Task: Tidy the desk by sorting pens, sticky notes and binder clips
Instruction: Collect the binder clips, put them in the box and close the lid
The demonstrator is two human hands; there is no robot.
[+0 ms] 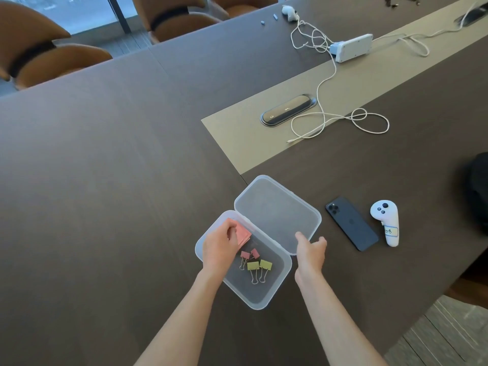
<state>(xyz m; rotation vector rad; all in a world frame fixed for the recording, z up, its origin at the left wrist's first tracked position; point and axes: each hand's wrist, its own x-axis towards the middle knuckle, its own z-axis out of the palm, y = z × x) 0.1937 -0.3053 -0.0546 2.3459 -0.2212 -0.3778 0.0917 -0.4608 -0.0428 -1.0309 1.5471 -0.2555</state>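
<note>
A clear plastic box lies open on the dark table, its hinged lid folded back to the far right. Inside lie several binder clips, two pink and two yellow. My left hand is over the box's left end and grips a pink pad of sticky notes, held inside the box. Beside the box's right edge, near the lid's front corner, my right hand hovers with fingers apart and nothing in it. No pens are visible.
A dark phone lies face down right of the lid, with a white controller beyond it. A white cable loops over the tan strip near a power hatch. A white adapter and brown chairs sit farther back.
</note>
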